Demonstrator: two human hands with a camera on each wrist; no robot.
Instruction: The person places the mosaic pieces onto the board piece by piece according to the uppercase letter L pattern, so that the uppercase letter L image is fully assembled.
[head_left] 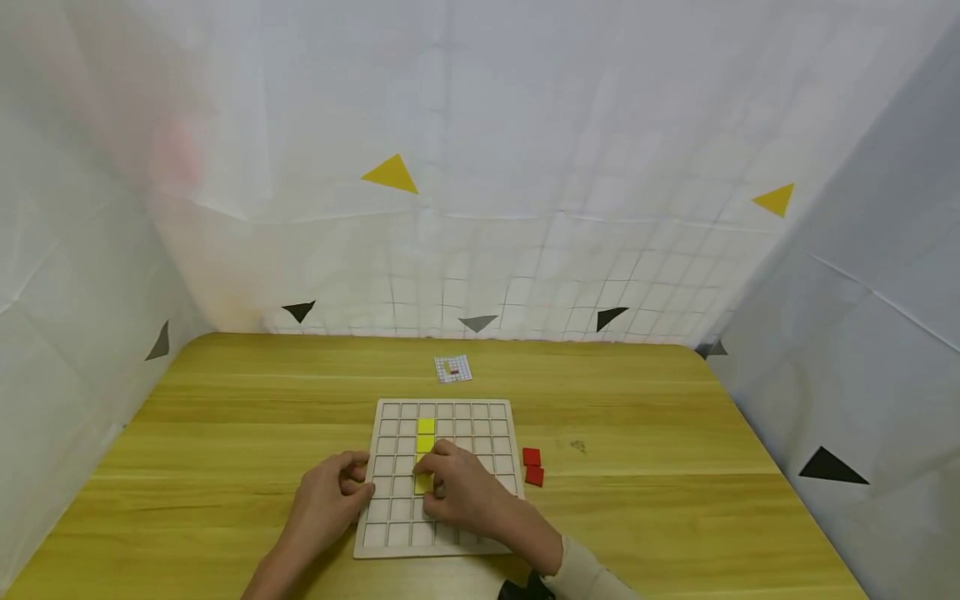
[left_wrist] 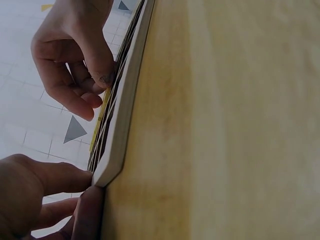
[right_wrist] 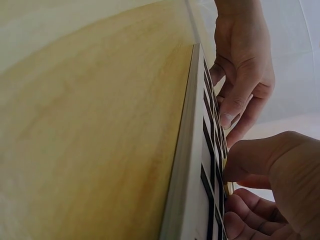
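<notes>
A pale wooden grid board [head_left: 400, 533] lies on the table with square cells marked off by raised lines. Several yellow square tiles [head_left: 426, 426] form a column in it, partly covered by my right hand [head_left: 465, 492]. The right thumb and forefinger pinch the lowest yellow tile [head_left: 423, 484], which is at board level. Yellow also shows beside the right thumb [right_wrist: 245, 162] in the right wrist view. My left hand [head_left: 327, 500] grips the board's left edge, thumb on the rim and the other fingers bent beside it; the left wrist view shows this hold near the board's corner [left_wrist: 107, 172].
Two red square tiles [head_left: 533, 467] lie on the table right of the board. Behind the board is a small printed card [head_left: 453, 368] with a coloured grid pattern. White sheeting [head_left: 525, 125] with yellow and black triangles surrounds the wooden table [head_left: 247, 400]. A black object [head_left: 527, 587] shows at the bottom edge.
</notes>
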